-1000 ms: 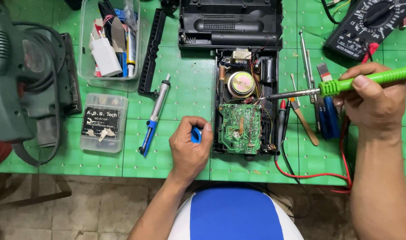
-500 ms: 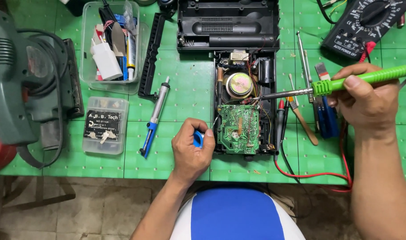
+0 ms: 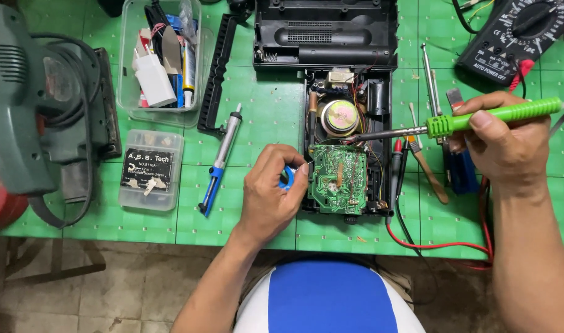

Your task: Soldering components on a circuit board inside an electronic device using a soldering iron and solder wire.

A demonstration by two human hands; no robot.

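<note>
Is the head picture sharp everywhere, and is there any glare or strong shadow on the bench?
In the head view, the circuit board and soldering iron are sharp under even light; shadows on the green mat are soft; the clear plastic tub shows mild glare; straight lines bend slightly near the edges.

Both forearms are bare from the elbow down, with no sleeves, gloves, watch or rings in view. The left hand (image 3: pixel 271 194) and right hand (image 3: pixel 501 145) have short, plain nails. Low in the head view, between the arms, shows a rounded garment (image 3: pixel 331 299) with a broad blue band down the middle and white panels on either side.
</note>
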